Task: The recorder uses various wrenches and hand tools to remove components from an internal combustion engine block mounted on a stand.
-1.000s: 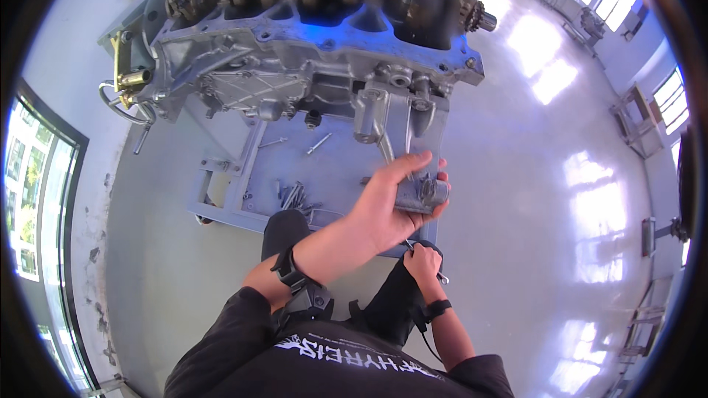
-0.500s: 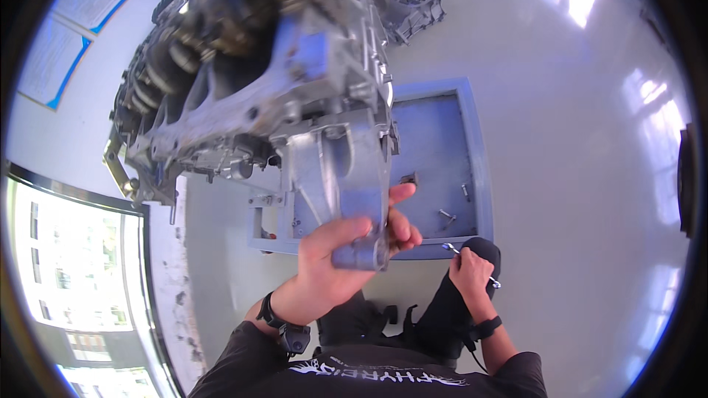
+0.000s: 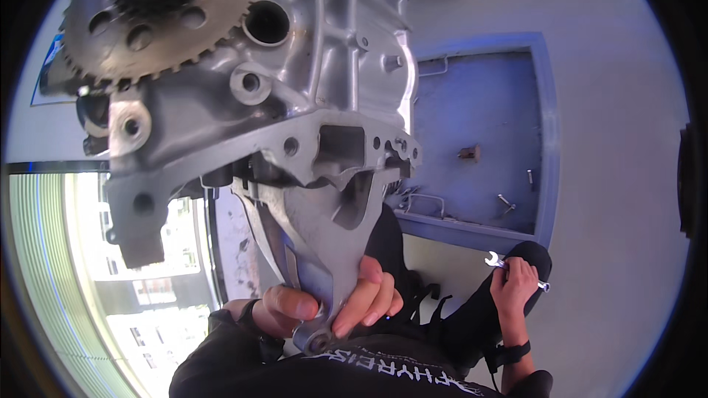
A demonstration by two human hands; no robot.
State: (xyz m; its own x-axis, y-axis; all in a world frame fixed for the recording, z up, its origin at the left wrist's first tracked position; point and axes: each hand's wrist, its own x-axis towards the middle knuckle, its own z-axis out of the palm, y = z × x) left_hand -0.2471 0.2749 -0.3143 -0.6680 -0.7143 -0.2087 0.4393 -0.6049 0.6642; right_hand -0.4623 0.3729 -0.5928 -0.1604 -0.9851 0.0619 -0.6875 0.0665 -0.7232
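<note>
Two bare hands work at a cast-metal engine block (image 3: pixel 295 103): the left hand (image 3: pixel 332 306) is curled around the lower tip of a grey aluminium bracket (image 3: pixel 324 250) that hangs from the block just above it, thumb on one side and fingers wrapped over the other, while the right hand (image 3: pixel 514 284), well apart and lower to the side, is closed on a small bright open-ended wrench (image 3: pixel 509 264) resting against a dark trouser knee. Should the bracket be loose on its bolts, its weight could likely slip through that fingertip hold and drop onto the legs beneath. Above the left hand, the casting is dull, ribbed and pocked with bolt holes; a rusty toothed sprocket (image 3: pixel 155 18) sits higher. Beyond the right hand, loose bolts (image 3: pixel 506 205) lie on a blue steel tray (image 3: pixel 546 177), easily scattered.
</note>
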